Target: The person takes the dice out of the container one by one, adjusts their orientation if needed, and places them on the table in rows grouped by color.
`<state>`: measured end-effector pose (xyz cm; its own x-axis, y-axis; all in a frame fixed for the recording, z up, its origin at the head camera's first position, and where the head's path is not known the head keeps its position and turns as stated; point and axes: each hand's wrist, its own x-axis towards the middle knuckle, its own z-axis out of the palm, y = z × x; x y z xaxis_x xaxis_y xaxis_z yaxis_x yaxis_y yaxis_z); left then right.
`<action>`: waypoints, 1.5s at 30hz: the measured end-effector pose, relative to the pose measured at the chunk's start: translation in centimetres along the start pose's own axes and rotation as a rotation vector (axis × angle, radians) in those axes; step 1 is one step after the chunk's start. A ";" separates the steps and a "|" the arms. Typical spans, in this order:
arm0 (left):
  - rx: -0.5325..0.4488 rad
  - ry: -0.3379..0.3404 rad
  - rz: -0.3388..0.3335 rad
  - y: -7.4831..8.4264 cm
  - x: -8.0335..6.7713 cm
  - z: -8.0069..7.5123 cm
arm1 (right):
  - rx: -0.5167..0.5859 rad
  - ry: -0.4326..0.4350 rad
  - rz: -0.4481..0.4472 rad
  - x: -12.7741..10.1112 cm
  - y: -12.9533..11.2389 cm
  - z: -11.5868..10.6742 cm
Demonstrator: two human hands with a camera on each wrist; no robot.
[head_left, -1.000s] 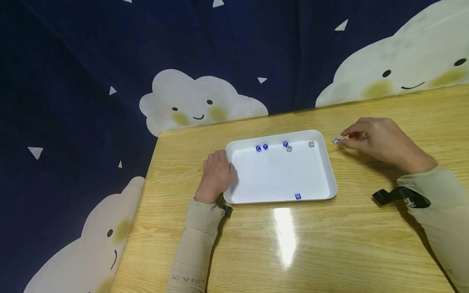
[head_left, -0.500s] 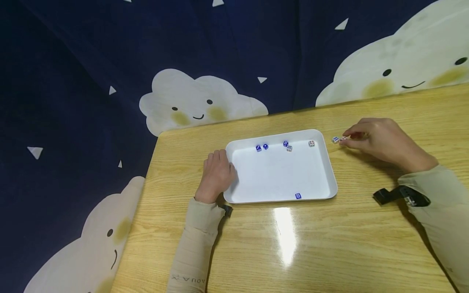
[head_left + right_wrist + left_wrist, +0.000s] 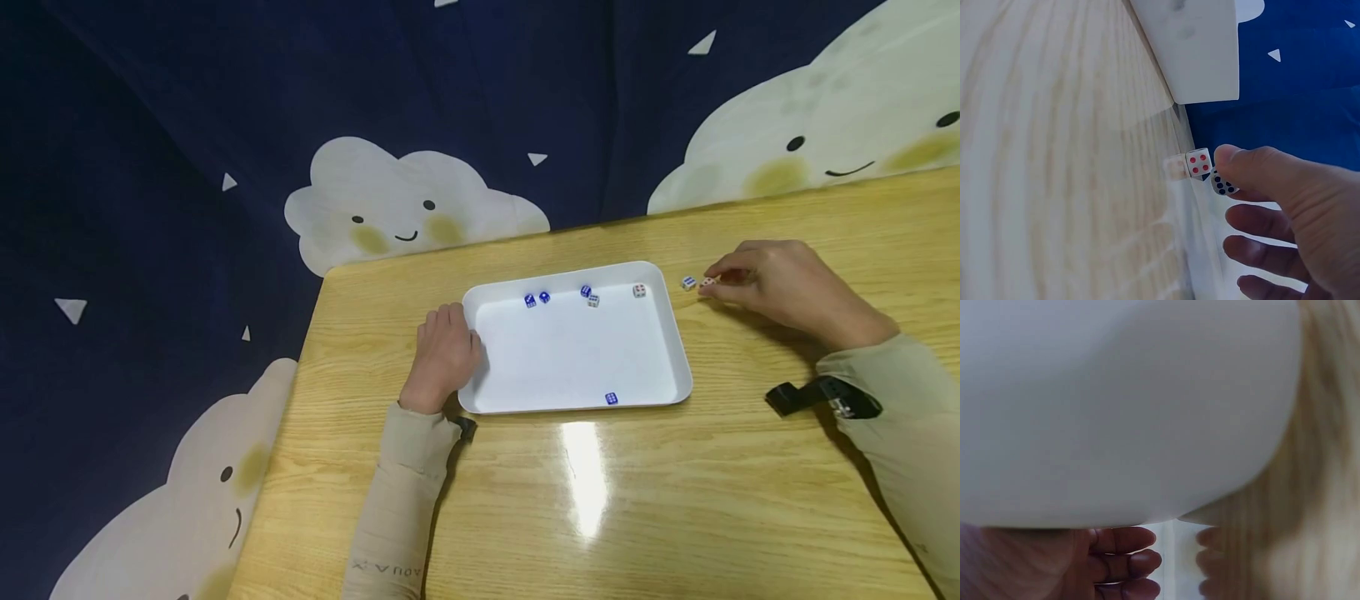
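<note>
Head view: I see the left hand at the left end of the white tray, fingers curled, holding its rim. Right hand out past the tray's right end, thumb and fingertips pinched on a red-pipped white die over the wood table; another white die sits just beside it, nearer the tray. Inside the tray, far side: two blue dice close together, a blue-and-white pair, a white die with red pips toward the far right corner. One blue die at the near side. Navy curtain with clouds behind.

Left wrist: tray fills most of my view; fingers show below it, blurry, can't tell the thumb's position.

Right wrist: I get the pinched die showing dark pips, its neighbour a red four. Other fingers bent, spaced apart.
</note>
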<state>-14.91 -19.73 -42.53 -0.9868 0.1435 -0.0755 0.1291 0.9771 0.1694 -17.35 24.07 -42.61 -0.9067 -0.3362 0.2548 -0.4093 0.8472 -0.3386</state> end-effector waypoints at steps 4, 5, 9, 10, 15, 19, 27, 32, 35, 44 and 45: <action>-0.002 -0.018 -0.009 0.0 0.1 0.0 | 0.005 -0.011 0.011 0.0 0.1 0.1; -0.001 -0.021 -0.010 0.0 0.1 0.0 | 0.005 -0.014 0.015 0.0 0.1 0.1; 0.004 -0.033 -0.017 0.1 0.1 -0.1 | -0.001 -0.019 0.019 0.0 0.1 0.3; 0.005 -0.034 -0.018 0.1 0.1 -0.1 | -0.003 -0.019 0.018 0.0 0.1 0.3; 0.008 -0.028 -0.013 0.1 0.0 -0.2 | -0.003 -0.029 0.021 0.0 0.1 0.4; 0.008 -0.023 -0.012 0.0 0.1 -0.1 | -0.008 -0.038 0.015 0.0 0.0 0.4; 0.006 -0.023 -0.013 0.0 0.1 0.0 | -0.016 -0.074 0.038 0.1 -0.2 0.4; 0.005 -0.021 -0.012 0.0 0.1 0.0 | -0.006 -0.087 0.050 0.1 -0.3 0.5; 0.008 -0.019 -0.011 0.0 0.1 -0.1 | -0.003 -0.088 0.049 0.1 -0.4 0.5; 0.022 -0.022 -0.013 0.0 0.1 0.0 | -0.008 -0.094 0.048 0.2 -0.4 0.6; 0.023 -0.022 -0.012 0.0 0.1 -0.1 | -0.007 -0.096 0.051 0.2 -0.4 0.6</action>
<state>-15.04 -19.68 -42.49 -0.9859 0.1348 -0.0994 0.1195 0.9820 0.1460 -17.42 23.47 -42.94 -0.9322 -0.3297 0.1496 -0.3617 0.8670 -0.3429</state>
